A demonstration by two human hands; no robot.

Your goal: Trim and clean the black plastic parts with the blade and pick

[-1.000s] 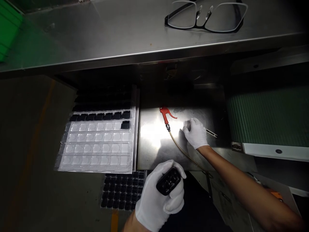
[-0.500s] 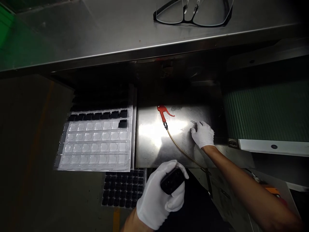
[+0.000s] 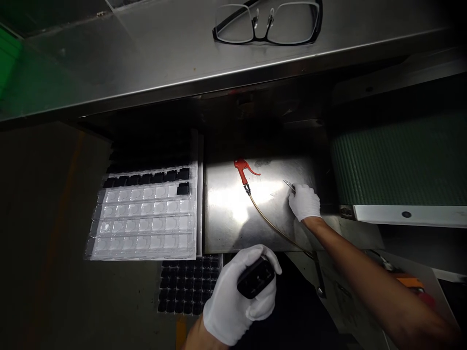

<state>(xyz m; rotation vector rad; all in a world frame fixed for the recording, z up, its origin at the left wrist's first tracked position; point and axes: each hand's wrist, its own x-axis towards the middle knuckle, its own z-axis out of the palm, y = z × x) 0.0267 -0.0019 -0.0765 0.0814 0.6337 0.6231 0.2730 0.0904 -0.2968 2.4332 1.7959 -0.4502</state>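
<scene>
In a white glove, my left hand point(image 3: 237, 296) grips a black plastic housing point(image 3: 256, 278) with rounded corners, its fingers wrapped round it close to my body. My right hand point(image 3: 305, 201), gloved too, rests low over the metal bench with its fingers curled round a slim pointed metal tool point(image 3: 289, 184). Only the tool's bright tip shows, pointing up and left; whether it is a blade or tweezers I cannot tell. Left of that hand lies a red air blow gun point(image 3: 242, 170) with a yellowish hose point(image 3: 268, 219).
To the left, a clear compartment tray point(image 3: 142, 224) holds black parts in its far rows. A lower tray point(image 3: 188, 287) is full of black parts. A green ribbed conveyor belt point(image 3: 397, 165) stands right. Eyeglasses point(image 3: 260, 40) lie on the raised metal shelf point(image 3: 164, 53).
The black housing has turned slightly in my left hand. My right hand has closed round the pointed tool, and more of its tip shows. The whole view has shifted a little.
</scene>
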